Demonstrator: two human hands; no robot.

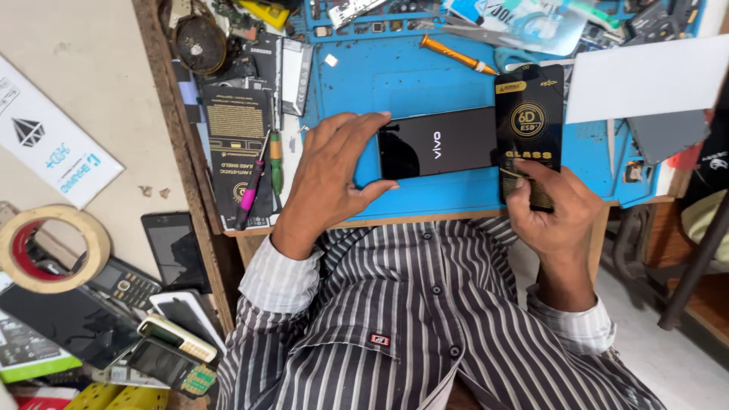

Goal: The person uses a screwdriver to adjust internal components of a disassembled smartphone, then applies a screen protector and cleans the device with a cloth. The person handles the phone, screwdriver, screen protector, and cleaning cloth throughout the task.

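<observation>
A black smartphone [448,140] lies flat on the blue work mat [410,76] in front of me. My left hand [334,178] rests on the phone's left end, fingers curled over its top edge and thumb at its lower edge. My right hand [550,209] grips the bottom of a black screen-protector packet [530,121] with gold print. The packet stands upright at the phone's right end and covers that end.
An orange-handled screwdriver [456,55] lies on the mat behind the phone. Pink and green tools [262,175] lie beside black packets at the left. Old phones [163,334] and a tape roll [53,247] sit on the side surface. A white sheet [645,76] lies at the right.
</observation>
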